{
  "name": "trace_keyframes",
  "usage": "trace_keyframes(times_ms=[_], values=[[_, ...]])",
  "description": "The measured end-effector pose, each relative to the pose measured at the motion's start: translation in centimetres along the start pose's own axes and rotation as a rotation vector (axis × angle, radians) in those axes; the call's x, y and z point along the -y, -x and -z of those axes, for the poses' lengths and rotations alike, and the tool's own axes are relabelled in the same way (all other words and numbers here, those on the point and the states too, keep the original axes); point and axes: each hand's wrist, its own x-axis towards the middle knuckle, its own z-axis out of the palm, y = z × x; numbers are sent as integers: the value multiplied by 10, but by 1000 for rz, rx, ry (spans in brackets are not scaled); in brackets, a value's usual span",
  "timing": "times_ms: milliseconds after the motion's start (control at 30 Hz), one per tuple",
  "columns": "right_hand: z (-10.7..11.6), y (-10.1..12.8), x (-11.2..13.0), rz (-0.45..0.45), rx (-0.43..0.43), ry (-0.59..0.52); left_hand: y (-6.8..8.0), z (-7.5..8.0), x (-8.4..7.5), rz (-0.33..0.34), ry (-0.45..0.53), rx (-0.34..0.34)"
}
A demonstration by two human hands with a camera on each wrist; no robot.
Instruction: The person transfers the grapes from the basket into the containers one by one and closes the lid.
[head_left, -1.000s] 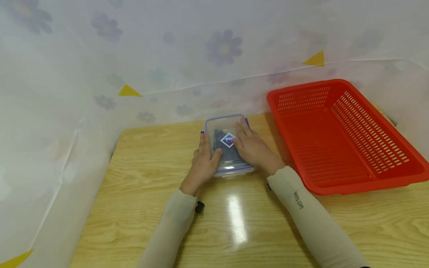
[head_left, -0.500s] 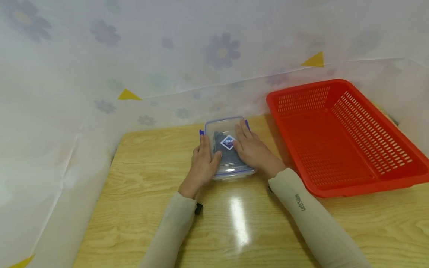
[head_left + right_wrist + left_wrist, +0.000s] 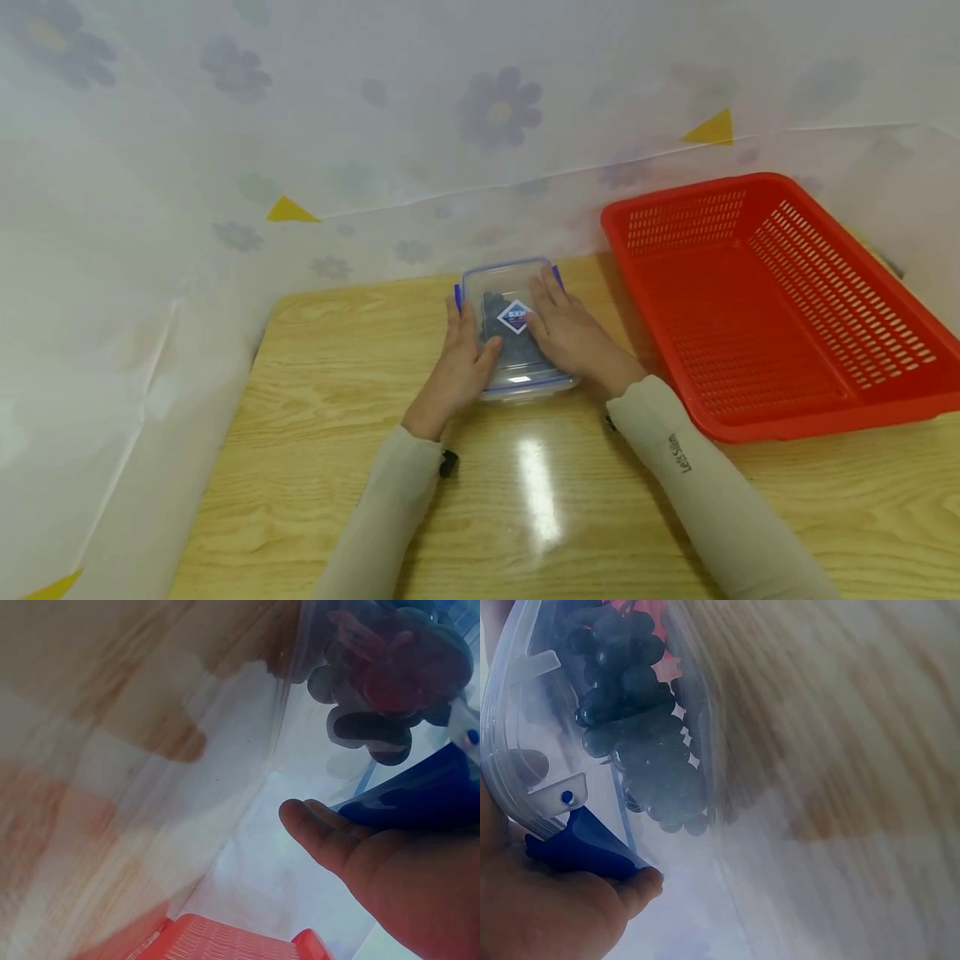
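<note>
A clear food container [image 3: 517,367] with a blue-edged lid and a diamond label stands on the wooden table. Dark grapes [image 3: 641,712] show through its wall in the left wrist view. My left hand [image 3: 459,362] lies along the left side, thumb on the lid and fingers against the blue left latch [image 3: 589,844]. On the other side, my right hand [image 3: 573,333] rests over the lid's right part with fingers extended. In the right wrist view its fingers press along the blue right latch [image 3: 420,799]. Both latches slant outward from the walls in the wrist views.
To the right of the container stands a red perforated basket [image 3: 727,317], close to my right forearm. A flower-patterned white sheet [image 3: 405,150] hangs behind the table [image 3: 330,400] and down its left side.
The left latch juts out less in the head view than half a second ago. Both hands keep nearly the same place on the container, and the whole view shifts slightly.
</note>
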Motion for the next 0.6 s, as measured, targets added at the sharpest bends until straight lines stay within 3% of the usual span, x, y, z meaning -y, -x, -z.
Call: trace_keyframes(times_ms=[233,367,600], values=[[1,0,0,-4,0,-7,-7,0,5,80,100,-44],[1,-1,-1,-3,-4,-7,-10,-1,5,91,117,-11],[0,-2,0,4,-6,-10,-11,0,1,58,61,20]])
